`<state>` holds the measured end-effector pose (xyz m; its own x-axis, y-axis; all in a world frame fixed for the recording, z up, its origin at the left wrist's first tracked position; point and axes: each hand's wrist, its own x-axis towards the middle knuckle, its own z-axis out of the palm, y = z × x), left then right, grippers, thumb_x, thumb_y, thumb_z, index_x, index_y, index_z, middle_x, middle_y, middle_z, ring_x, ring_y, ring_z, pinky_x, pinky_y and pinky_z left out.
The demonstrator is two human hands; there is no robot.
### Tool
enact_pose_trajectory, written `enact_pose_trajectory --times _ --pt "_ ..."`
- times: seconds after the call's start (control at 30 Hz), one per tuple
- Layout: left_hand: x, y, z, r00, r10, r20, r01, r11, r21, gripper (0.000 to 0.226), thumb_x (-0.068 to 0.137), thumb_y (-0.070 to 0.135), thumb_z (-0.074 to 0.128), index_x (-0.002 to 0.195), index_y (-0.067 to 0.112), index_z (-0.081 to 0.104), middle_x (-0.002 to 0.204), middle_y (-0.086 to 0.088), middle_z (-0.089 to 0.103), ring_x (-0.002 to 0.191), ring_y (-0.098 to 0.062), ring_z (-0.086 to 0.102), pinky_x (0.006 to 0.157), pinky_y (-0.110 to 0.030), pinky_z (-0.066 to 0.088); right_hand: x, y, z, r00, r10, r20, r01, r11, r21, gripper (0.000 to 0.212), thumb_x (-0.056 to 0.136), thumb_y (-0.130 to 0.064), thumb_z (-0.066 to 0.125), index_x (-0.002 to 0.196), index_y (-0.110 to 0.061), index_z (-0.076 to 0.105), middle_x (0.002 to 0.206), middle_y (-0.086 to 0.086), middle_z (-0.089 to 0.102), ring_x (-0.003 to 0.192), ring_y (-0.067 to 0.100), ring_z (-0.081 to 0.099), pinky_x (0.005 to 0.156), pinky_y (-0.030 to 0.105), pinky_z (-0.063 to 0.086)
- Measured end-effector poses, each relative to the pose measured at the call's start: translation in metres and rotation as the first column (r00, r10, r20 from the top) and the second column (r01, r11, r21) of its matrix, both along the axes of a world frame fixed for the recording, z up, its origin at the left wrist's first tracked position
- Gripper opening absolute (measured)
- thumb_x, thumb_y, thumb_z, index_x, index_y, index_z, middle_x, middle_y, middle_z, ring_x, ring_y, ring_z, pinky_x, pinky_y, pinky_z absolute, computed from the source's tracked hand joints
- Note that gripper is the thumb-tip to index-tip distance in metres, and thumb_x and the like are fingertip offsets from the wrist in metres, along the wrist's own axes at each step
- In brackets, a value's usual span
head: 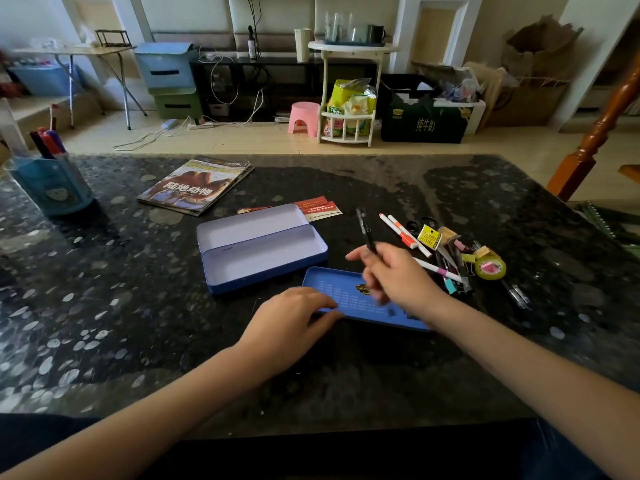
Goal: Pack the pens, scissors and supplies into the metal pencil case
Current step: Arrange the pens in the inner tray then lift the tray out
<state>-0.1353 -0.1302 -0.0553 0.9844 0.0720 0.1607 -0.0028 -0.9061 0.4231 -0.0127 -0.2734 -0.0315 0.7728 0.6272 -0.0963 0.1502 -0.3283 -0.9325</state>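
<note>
On the dark speckled counter (pixel 104 323) the metal pencil case (pixel 263 251) lies open and empty at the centre. Its loose blue tray (pixel 349 299) sits just beside it at 4 o'clock. The left hand (pixel 294 323) rests flat, fingers spread, its tips touching the tray's near edge. The right hand (pixel 398 278) hovers above the tray, its grip narrow around a black pen (pixel 365 228) pointing to 12 o'clock. The remaining pens, tape (pixel 490 268) and clips lie heaped at 3 o'clock.

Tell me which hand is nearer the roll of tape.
Right. The right hand, holding a black pen, is just left of the tape roll; the left hand rests farther left.
</note>
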Motion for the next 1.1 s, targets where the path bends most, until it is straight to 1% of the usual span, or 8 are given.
enact_pose_trajectory --times 0.07,0.17,0.3,0.43,0.63,0.87,1.0,1.1 --pt "0.003 0.010 -0.005 0.998 -0.030 -0.063 0.038 0.989 0.141 0.033 0.094 0.035 0.048 0.125 0.027 0.058 0.130 0.010 0.056 0.123 -0.006 0.047 0.104 -0.025 0.035 0.021 -0.007 -0.007 0.945 0.057 0.323 0.035 0.962 -0.272 0.024 0.101 -0.031 0.039 0.113 -0.016 0.053 0.076 0.002 0.058 0.066 0.015 0.055 0.060 0.030 0.045" --pt "0.005 0.014 -0.008 0.985 -0.033 -0.171 0.056 0.989 0.136 0.030 0.095 0.030 0.049 0.122 0.027 0.061 0.125 0.009 0.060 0.118 -0.007 0.051 0.103 -0.026 0.039 0.036 -0.015 -0.022 0.916 0.154 0.370 0.027 0.897 -0.441 0.010 0.098 -0.028 0.047 0.102 -0.020 0.044 0.079 0.002 0.060 0.074 0.018 0.060 0.064 0.035 0.049" --pt "0.004 0.015 -0.007 0.973 0.017 -0.232 0.013 0.992 0.128 0.023 0.092 0.022 0.052 0.109 0.028 0.067 0.112 0.006 0.066 0.106 -0.012 0.057 0.094 -0.033 0.046 0.032 -0.010 -0.033 0.879 0.257 0.401 -0.052 0.888 -0.456 0.005 0.091 -0.022 0.060 0.093 -0.024 0.056 0.091 -0.007 0.057 0.083 0.008 0.056 0.067 0.017 0.041" --pt "-0.004 0.007 -0.009 0.966 -0.025 -0.256 0.059 0.990 0.127 0.026 0.093 0.020 0.049 0.110 0.028 0.066 0.113 0.005 0.065 0.107 -0.015 0.057 0.094 -0.034 0.045 0.027 -0.004 -0.040 0.853 0.354 0.384 -0.175 0.886 -0.430 0.024 0.088 -0.010 0.062 0.108 -0.022 0.066 0.099 -0.007 0.051 0.089 0.004 0.055 0.077 0.011 0.042" --pt "-0.006 0.005 -0.009 0.964 -0.080 -0.254 0.110 0.989 0.104 0.024 0.093 0.023 0.051 0.111 0.031 0.064 0.116 0.010 0.062 0.110 -0.009 0.054 0.097 -0.029 0.043 0.017 -0.001 -0.046 0.804 0.330 0.495 -0.146 0.916 -0.373 0.008 0.084 -0.017 0.068 0.090 -0.021 0.068 0.089 -0.009 0.064 0.086 0.003 0.058 0.077 0.018 0.046" --pt "-0.002 0.013 -0.015 0.975 -0.161 -0.155 0.165 0.986 0.015 0.017 0.088 0.030 0.060 0.103 0.033 0.067 0.110 0.014 0.061 0.108 -0.001 0.049 0.097 -0.029 0.044 0.012 0.002 -0.056 0.694 0.286 0.661 -0.032 0.929 -0.369 0.006 0.087 -0.019 0.066 0.092 -0.015 0.068 0.095 -0.007 0.047 0.095 0.004 0.043 0.081 0.022 0.045" --pt "0.006 0.026 -0.019 0.987 -0.112 -0.112 0.122 0.989 0.086 0.036 0.093 0.036 0.050 0.129 0.035 0.053 0.145 0.015 0.037 0.137 -0.003 0.026 0.114 -0.030 0.025 0.018 -0.004 -0.044 0.743 0.317 0.589 -0.048 0.904 -0.426 0.012 0.084 -0.027 0.068 0.096 -0.023 0.067 0.094 -0.010 0.052 0.096 0.008 0.050 0.083 0.029 0.046" --pt "0.010 0.038 -0.024 0.977 -0.118 -0.180 0.150 0.972 0.180 0.040 0.097 0.039 0.041 0.137 0.035 0.042 0.153 0.014 0.024 0.141 -0.003 0.015 0.114 -0.022 0.005 0.032 -0.019 -0.019 0.813 0.146 0.564 0.068 0.938 -0.341 0.008 0.086 -0.028 0.065 0.094 -0.025 0.063 0.091 -0.011 0.060 0.087 0.006 0.057 0.078 0.026 0.047"
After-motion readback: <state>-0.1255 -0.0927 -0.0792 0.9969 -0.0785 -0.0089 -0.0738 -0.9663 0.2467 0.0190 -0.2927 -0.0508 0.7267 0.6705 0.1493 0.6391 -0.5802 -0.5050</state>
